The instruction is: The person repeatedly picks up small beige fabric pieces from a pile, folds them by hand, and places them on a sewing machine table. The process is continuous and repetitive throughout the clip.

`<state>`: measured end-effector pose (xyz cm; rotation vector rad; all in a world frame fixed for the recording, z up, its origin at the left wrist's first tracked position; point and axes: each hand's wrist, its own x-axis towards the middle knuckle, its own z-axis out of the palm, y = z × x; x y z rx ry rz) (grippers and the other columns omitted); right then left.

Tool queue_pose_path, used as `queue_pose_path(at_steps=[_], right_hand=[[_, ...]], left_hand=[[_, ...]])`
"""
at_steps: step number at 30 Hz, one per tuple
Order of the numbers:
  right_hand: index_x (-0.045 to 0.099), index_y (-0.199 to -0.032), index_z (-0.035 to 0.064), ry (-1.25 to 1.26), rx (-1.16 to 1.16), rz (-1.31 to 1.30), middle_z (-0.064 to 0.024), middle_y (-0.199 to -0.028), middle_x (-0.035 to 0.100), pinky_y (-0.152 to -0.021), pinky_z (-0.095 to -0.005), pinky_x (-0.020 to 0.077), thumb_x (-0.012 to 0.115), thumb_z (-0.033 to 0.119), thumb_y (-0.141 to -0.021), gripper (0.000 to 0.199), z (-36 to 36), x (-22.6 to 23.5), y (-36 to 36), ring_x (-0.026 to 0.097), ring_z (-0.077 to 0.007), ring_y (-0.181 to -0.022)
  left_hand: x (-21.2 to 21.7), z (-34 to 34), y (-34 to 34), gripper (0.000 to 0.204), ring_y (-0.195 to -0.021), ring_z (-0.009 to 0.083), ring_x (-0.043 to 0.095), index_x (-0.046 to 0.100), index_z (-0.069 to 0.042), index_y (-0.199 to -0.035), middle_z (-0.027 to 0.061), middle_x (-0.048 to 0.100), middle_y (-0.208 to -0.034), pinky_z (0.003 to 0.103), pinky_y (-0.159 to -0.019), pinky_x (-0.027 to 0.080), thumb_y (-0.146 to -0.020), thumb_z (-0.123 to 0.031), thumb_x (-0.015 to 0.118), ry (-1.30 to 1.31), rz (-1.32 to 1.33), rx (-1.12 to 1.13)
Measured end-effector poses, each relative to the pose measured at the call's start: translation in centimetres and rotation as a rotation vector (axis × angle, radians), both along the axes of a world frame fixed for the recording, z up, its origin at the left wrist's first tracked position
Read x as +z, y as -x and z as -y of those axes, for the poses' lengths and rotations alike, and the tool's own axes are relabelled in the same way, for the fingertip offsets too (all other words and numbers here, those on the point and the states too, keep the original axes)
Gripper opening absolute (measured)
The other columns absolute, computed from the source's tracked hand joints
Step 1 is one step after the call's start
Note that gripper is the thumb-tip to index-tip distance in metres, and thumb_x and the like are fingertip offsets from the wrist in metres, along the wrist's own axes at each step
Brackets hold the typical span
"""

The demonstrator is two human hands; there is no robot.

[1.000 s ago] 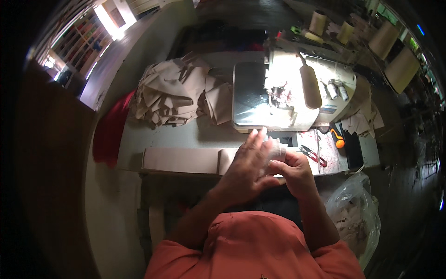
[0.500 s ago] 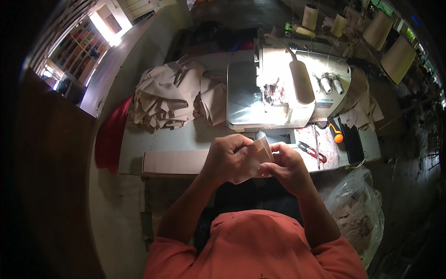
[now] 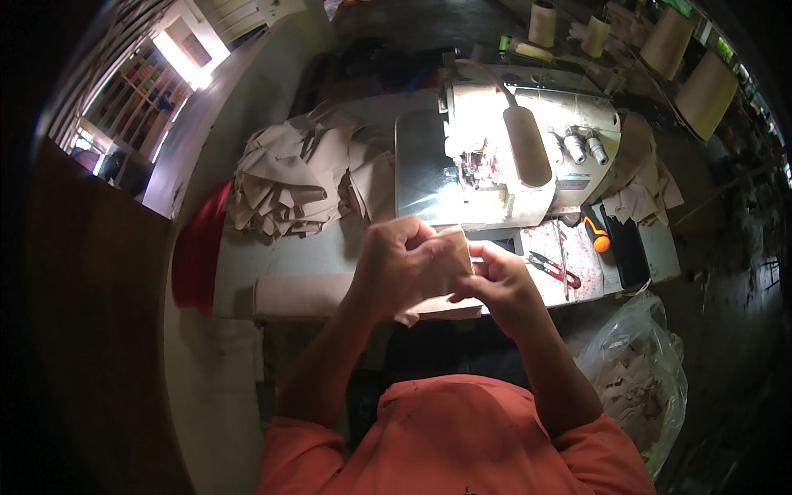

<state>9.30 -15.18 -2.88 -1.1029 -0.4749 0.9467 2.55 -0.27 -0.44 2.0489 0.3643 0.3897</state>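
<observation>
Since a second ago, the left hand (image 3: pixel 398 268) has gone from spread fingers to a curled grip, and the small beige cloth (image 3: pixel 452 254) now stands raised between both hands. The left pinches its left part; the right hand (image 3: pixel 502 279) pinches near its right edge, thumb against fingers. The cloth is over the near side of the bench (image 3: pixel 285 257), nearer than the sewing machine (image 3: pixel 505 213). Uneven pulling could skew the cloth, I judge, and a loose pinch could drop it. The left wrist might drag the long beige strip (image 3: pixel 301 295) off the near edge.
</observation>
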Motion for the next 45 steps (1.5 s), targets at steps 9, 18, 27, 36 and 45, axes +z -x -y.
queue_pose_path(at_steps=[9, 18, 27, 36, 45], right_hand=[[0.046, -0.097, -0.0027, -0.037, -0.322, 0.052, -0.0065, -0.074, 0.056, -0.059, -0.0209, 0.045, 0.055, 0.002, -0.077, 0.022, -1.5, -4.9, -0.4, 0.057, -0.0117, -0.066], [0.052, -0.096, -0.0062, -0.05, -0.313, 0.051, -0.011, -0.086, 0.058, -0.067, -0.0264, 0.0487, 0.05, -0.002, -0.08, 0.017, -2.4, -3.9, -2.1, 0.058, -0.0161, -0.073], [0.052, -0.098, -0.0067, -0.021, -0.334, 0.078, -0.0126, -0.088, 0.058, -0.068, -0.0275, 0.0495, 0.048, 0.0, -0.082, 0.018, -3.2, -4.2, -2.7, 0.058, -0.017, -0.075], [0.054, -0.096, 0.0, -0.403, 0.013, 0.578, -0.0168, -0.088, 0.058, -0.065, -0.0297, 0.0476, 0.052, 0.004, -0.075, 0.022, 1.3, 3.0, -1.3, 0.059, -0.0226, -0.073], [0.055, -0.085, 0.003, -0.808, 0.258, 0.698, -0.0223, -0.087, 0.057, -0.056, -0.0328, 0.046, 0.044, 0.014, -0.081, 0.016, 4.1, 8.3, 2.9, 0.057, -0.0274, -0.065]], left_hand=[[-2.2, -1.3, -3.7, 0.012, -0.071, 0.0267, 0.051, 0.058, -0.003, -0.082, 0.0103, 0.053, -0.075, 0.034, -0.065, 0.043, -0.071, -0.008, 0.057, -0.722, 0.182, -0.258], [-2.6, -2.8, -6.4, 0.018, -0.079, 0.029, 0.051, 0.049, 0.0, -0.084, 0.0141, 0.05, -0.082, 0.036, -0.069, 0.043, -0.066, -0.001, 0.05, -0.596, 0.094, -0.28], [-3.7, -1.2, -5.2, 0.016, -0.089, 0.0299, 0.053, 0.056, 0.002, -0.082, 0.0163, 0.054, -0.089, 0.036, -0.077, 0.043, -0.067, -0.002, 0.051, -0.757, 0.268, -0.146], [-2.4, -6.4, -11.0, 0.024, -0.072, 0.032, 0.055, 0.053, -0.003, -0.095, 0.0194, 0.055, -0.088, 0.038, -0.061, 0.046, -0.073, -0.01, 0.05, -0.795, -0.592, -0.206], [-3.6, -3.6, -3.6, 0.018, -0.072, 0.0271, 0.054, 0.054, 0.0, -0.092, 0.0132, 0.057, -0.082, 0.035, -0.066, 0.044, -0.076, -0.008, 0.053, -0.613, 0.276, -0.068]])
